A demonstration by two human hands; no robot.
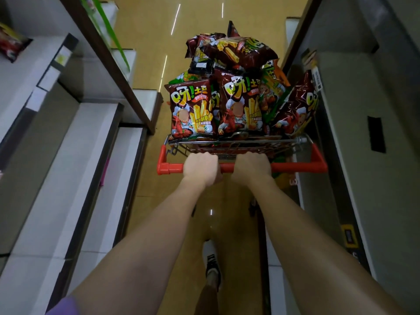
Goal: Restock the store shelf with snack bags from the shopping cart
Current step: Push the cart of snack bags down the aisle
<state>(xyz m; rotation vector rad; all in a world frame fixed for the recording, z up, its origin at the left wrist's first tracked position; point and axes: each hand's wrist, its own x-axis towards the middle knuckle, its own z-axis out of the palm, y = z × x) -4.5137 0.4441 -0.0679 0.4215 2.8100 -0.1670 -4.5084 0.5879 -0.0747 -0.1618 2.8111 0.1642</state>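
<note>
1. Head view: the fingers of both hands are curling over the far side of the red handle bar [293,167] and are hidden; only knuckles and backs are showing.
2. The left hand [200,167] is gripping the bar left of its middle, and the right hand [251,166] is gripping it just beside, toward 3 o'clock; a short strip of red is showing between them.
3. The shopping cart [231,145] is sitting at 12 o'clock from the hands, its wire basket mostly hidden by the load and its wheels barely showing as dark shapes under the forearms.
4. The snack bags [192,110] are heaping above the basket rim: two dark red bags are standing upright at the near edge, a third is leaning at 3 o'clock, at least two are lying on top, and orange and green bags are peeking between. The full count cannot be told, since lower bags are covered.
5. Store shelves [68,155] are running along 9 o'clock and 3 o'clock, both cut off by the frame.
6. One red bag [10,45] is lying on the upper left shelf at 10 o'clock, partly cropped and blurred.
7. One shoe [212,262] is showing on the yellow floor [200,17] at 6 o'clock, between the forearms.
</note>
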